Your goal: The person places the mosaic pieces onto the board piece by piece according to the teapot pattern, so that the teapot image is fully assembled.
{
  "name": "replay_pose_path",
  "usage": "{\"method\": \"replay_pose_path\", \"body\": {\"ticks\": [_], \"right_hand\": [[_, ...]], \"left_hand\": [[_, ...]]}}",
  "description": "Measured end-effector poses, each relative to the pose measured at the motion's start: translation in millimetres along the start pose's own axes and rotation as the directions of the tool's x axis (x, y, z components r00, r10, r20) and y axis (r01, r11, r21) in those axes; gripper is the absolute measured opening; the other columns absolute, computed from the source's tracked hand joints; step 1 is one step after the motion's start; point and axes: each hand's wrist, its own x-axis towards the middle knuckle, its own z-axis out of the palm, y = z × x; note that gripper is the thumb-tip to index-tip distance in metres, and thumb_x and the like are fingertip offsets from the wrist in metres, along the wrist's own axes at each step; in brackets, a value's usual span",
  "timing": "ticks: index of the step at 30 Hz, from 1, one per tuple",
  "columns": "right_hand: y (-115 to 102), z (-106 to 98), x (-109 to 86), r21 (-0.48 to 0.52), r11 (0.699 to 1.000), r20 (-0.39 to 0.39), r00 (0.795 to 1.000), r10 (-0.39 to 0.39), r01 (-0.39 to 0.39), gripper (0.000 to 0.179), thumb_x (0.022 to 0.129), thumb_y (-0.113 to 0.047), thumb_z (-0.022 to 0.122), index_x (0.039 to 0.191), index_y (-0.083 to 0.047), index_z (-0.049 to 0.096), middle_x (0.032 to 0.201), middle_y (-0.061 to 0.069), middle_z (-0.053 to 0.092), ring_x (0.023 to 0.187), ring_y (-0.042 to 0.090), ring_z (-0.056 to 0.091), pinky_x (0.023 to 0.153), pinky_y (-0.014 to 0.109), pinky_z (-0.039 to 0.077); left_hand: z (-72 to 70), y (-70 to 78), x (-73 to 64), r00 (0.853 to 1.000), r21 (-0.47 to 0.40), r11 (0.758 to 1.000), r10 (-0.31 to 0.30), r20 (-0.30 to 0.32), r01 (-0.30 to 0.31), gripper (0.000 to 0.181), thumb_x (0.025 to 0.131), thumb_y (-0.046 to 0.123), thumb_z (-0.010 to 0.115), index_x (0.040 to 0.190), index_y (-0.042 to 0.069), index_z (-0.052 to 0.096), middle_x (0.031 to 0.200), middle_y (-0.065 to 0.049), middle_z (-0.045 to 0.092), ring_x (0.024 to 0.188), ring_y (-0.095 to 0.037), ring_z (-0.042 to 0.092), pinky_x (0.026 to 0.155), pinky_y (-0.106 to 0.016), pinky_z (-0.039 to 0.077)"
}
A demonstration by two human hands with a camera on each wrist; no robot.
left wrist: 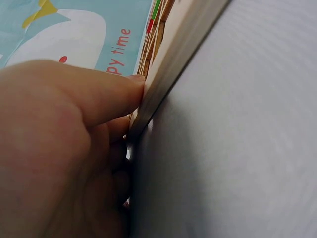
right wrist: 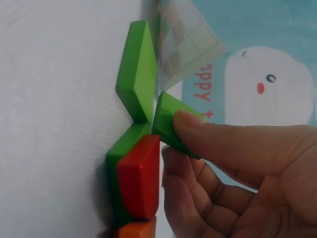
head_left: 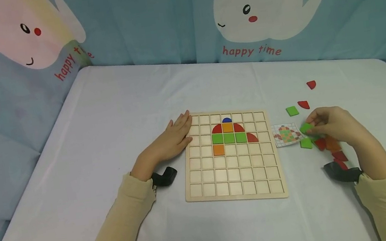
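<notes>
The left hand (head_left: 175, 137) lies flat, fingers straight, pressing against the left edge of the wooden grid board (head_left: 236, 188) in the middle of the tabletop (head_left: 104, 120). The right hand (head_left: 334, 125) pinches a green square tile (head_left: 306, 127) near the right edge, beside the small pattern card (head_left: 285, 134). Red and orange tiles (head_left: 331, 146) sit partly hidden under that hand.

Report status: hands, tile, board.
Left hand flat against board edge. Right hand pinching green tile, lifted beside pattern card. Nothing blocking the board.
</notes>
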Motion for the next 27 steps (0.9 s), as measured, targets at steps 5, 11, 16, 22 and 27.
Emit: {"method": "replay_pose_path", "body": {"ticks": [5, 11, 16, 22, 27], "right_hand": [[0.2, -5.1, -1.6, 0.002, 1.000, -0.016, 1.000, 0.017, -0.017, 0.020, 0.083, -0.009, 0.070, 0.099, 0.000, 0.060, 0.089, 0.012, 0.064, 0.079, 0.025, 0.056, 0.058, 0.026, 0.049], [-1.7, -9.5, -2.9, 0.013, 1.000, -0.020, 1.000, 0.018, -0.017, 0.022, 0.084, -0.010, 0.068, 0.101, 0.001, 0.060, 0.093, 0.015, 0.064, 0.079, 0.021, 0.056, 0.058, 0.025, 0.049], [-2.8, -9.7, -4.1, 0.014, 1.000, -0.048, 0.999, 0.006, -0.006, 0.022, 0.085, -0.010, 0.069, 0.102, 0.001, 0.061, 0.093, 0.014, 0.064, 0.077, 0.013, 0.055, 0.060, 0.021, 0.047], [10.9, -4.0, 1.2, 0.031, 0.999, -0.098, 0.995, -0.014, 0.017, 0.026, 0.085, -0.021, 0.072, 0.101, -0.003, 0.062, 0.092, 0.010, 0.064, 0.076, 0.010, 0.056, 0.060, 0.019, 0.046], [-2.4, -8.6, -6.1, 0.042, 0.999, -0.117, 0.993, -0.015, 0.020, 0.024, 0.085, -0.012, 0.070, 0.103, 0.001, 0.061, 0.091, 0.012, 0.064, 0.074, 0.006, 0.054, 0.058, 0.022, 0.048]], "left_hand": [[2.2, -1.2, 1.4, 1.000, 0.002, 1.000, 0.004, -0.007, -0.004, 0.061, 0.103, 0.021, 0.040, 0.149, -0.004, 0.008, 0.156, -0.015, -0.002, 0.143, -0.028, -0.001, 0.114, -0.046, -0.001], [2.7, -0.9, 3.0, 1.000, -0.003, 1.000, 0.011, -0.008, -0.011, 0.061, 0.103, 0.022, 0.039, 0.149, -0.003, 0.008, 0.156, -0.016, -0.002, 0.143, -0.028, -0.001, 0.114, -0.046, -0.001], [2.2, -1.2, 2.0, 1.000, 0.001, 1.000, 0.011, -0.010, -0.011, 0.061, 0.102, 0.021, 0.040, 0.149, -0.004, 0.008, 0.156, -0.016, -0.002, 0.143, -0.028, 0.000, 0.114, -0.046, 0.000], [3.1, -3.8, 0.0, 1.000, 0.005, 1.000, 0.004, -0.012, -0.004, 0.061, 0.102, 0.020, 0.040, 0.149, -0.004, 0.008, 0.156, -0.016, -0.002, 0.143, -0.028, 0.000, 0.114, -0.046, 0.000], [4.0, -4.6, 0.8, 1.000, 0.005, 1.000, 0.008, -0.011, -0.008, 0.061, 0.102, 0.020, 0.040, 0.149, -0.004, 0.008, 0.156, -0.016, -0.002, 0.143, -0.028, -0.001, 0.114, -0.046, -0.001]]}}
